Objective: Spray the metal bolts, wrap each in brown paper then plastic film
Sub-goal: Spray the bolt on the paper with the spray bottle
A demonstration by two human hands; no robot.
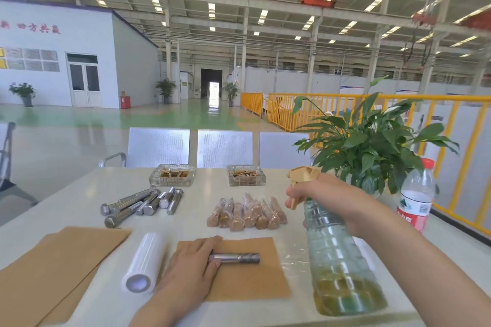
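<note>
- Looking down at the white desk (79,194), I see my left hand (191,260) resting on a square sheet of brown paper (247,281); the fingers lie almost straight, and the fingertips touch the head of one metal bolt (236,258).
- This bolt lies flat on the sheet, with its threaded end pointing to the right.
- My right hand (326,202) grips the neck of a clear spray bottle (342,268), fingers curled on the tan trigger; the bottle is tilted, with yellow-green liquid in its lower part.
- The nozzle points to the left, above the desk and higher than the bolt.
- A roll of plastic film (144,264) lies just beside the left hand, on its left.
- More brown paper sheets (53,268) are stacked at the near left of the desk.
- A group of bare bolts (140,204) lies further back on the left.
- A row of wrapped bolts (247,212), brown under clear film, lies in the middle.
- Two glass ashtrays (172,175) stand at the far edge.
- A potted plant (372,146) and a water bottle (415,196) stand at the right.
</note>
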